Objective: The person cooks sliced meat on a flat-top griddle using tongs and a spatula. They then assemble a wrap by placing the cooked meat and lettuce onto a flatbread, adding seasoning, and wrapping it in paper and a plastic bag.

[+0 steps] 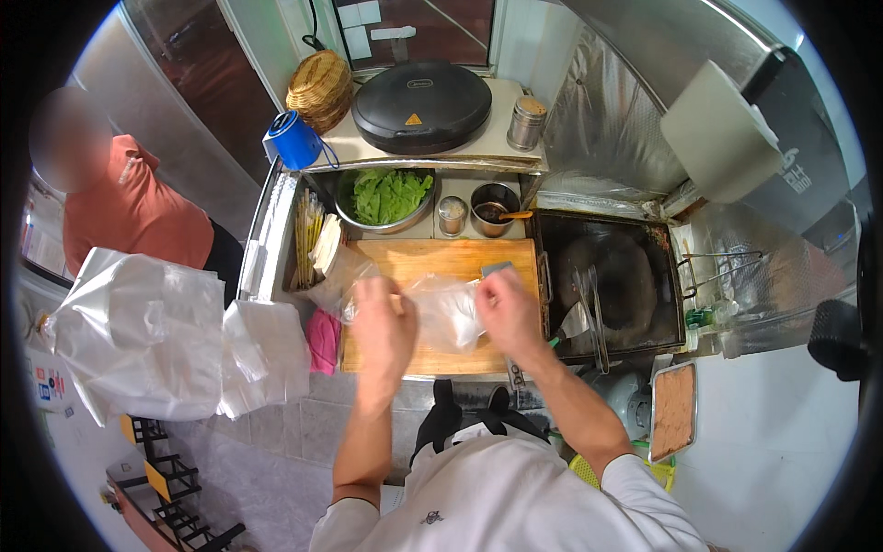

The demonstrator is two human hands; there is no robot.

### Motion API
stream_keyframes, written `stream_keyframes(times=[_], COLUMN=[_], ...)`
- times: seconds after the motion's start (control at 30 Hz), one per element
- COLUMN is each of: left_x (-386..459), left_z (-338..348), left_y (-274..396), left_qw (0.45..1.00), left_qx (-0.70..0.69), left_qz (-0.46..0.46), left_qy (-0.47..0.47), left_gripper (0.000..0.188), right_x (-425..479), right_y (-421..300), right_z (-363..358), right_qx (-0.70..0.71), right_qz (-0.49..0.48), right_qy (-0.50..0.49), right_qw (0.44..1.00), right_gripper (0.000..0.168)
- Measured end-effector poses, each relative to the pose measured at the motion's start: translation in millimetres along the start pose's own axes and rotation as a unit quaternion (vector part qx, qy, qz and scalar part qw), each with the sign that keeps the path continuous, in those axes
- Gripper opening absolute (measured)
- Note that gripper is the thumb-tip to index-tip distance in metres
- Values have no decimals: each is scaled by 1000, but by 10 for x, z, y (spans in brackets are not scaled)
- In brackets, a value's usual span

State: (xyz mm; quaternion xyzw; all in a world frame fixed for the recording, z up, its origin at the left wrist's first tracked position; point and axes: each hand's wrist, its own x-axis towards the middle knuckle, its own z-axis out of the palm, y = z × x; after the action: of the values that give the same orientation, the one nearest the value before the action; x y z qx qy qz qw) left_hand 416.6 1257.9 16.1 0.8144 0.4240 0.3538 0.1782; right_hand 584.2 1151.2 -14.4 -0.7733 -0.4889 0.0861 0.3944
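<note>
A clear plastic bag [445, 314] is stretched between my two hands above a wooden cutting board [441, 257]. My left hand [381, 324] grips its left side with curled fingers, and more clear film [343, 284] shows beyond that hand. On the other side, my right hand [510, 310] is closed at the bag's right edge. Both hands are blurred by motion. Just behind the right hand, part of a flat grey object [495, 268] lies on the board; the hand hides the remainder.
Behind the board stand a bowl of lettuce [390, 196], a shaker [452, 215] and a sauce pot [494, 207]. A griddle [607, 276] with tongs [597, 321] adjoins on the right. Plastic bags [152, 331] hang at left, near a person in a coral shirt [134, 207]. An electric baking pan [422, 103] sits above.
</note>
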Motion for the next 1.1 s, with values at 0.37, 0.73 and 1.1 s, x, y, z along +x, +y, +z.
stream_keyframes(times=[0.37,0.73,1.1], left_x=[-696,-618,-668], left_z=[129,527,746], left_y=[-870,-980,-848], left_qw=[999,995,988], left_qx=[-11,6,-38], left_qz=[31,-60,-51], left_qy=[9,-79,-143], left_gripper=[23,7,11], right_x=[-368,-679,-900], right_y=[794,1535,1090], right_z=[456,1123,908], right_qx=[282,467,495], right_qz=[260,545,378], right_qy=[-134,-12,38], right_qw=[914,696,782], right_gripper=[19,18,12])
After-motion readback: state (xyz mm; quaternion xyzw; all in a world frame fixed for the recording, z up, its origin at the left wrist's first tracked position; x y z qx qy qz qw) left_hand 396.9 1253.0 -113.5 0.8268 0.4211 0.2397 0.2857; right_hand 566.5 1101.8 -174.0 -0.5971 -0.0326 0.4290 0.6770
